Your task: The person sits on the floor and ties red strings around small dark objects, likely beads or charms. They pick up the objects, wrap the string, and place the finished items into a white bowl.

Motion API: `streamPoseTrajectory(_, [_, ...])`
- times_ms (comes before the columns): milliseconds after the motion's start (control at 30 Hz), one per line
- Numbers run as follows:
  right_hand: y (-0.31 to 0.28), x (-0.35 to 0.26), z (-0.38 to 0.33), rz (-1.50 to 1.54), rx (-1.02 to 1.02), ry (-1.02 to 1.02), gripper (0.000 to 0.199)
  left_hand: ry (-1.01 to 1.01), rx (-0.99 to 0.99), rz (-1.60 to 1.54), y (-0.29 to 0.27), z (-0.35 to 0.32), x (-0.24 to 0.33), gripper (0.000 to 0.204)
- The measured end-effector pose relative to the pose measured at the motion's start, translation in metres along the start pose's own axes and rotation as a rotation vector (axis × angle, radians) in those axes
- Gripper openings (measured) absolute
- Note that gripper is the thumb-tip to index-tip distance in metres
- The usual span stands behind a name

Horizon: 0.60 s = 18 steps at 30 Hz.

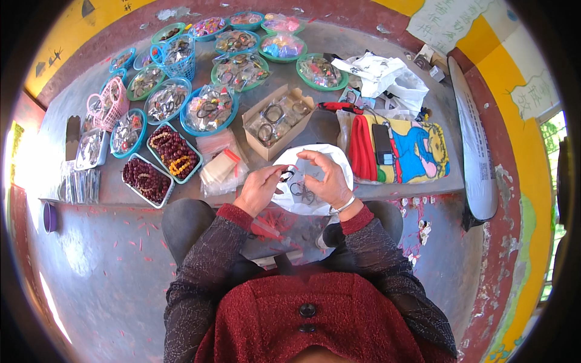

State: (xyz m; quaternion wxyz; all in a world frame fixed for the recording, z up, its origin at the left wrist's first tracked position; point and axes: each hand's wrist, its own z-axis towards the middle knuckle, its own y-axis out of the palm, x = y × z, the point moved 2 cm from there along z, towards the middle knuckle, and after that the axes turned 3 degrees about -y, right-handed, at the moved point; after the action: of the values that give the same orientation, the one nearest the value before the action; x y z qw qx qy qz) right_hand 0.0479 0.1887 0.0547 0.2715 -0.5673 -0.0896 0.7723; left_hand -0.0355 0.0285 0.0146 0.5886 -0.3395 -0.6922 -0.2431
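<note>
My left hand is closed, pinching a small black cord loop between thumb and fingers. Facing it, my right hand has its thumb and forefinger apart, with nothing plain to see between them; a light-coloured bangle circles that wrist. Both hands hover over a round white plastic-lined container. Inside it lie several dark cord loops, partly covered by my right hand. Whatever else my left fingers cover is hidden.
Beyond stands a cardboard box of bagged bracelets. Clear bags and two trays of dark beads lie left. Several baskets fill the back. Right are a phone on a colourful cloth and a white bag.
</note>
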Motion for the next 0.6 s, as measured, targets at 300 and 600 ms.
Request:
streamPoseTrajectory(300, [0.014,0.017,-0.006,0.018,-0.039,0.08,0.024,0.111,-0.048,-0.129,-0.001,-0.006,0.006,0.034])
streamPoseTrajectory(600, [0.013,0.027,-0.009,0.341,-0.069,0.356,0.016,-0.112,-0.089,-0.448,-0.003,-0.002,-0.004,0.033])
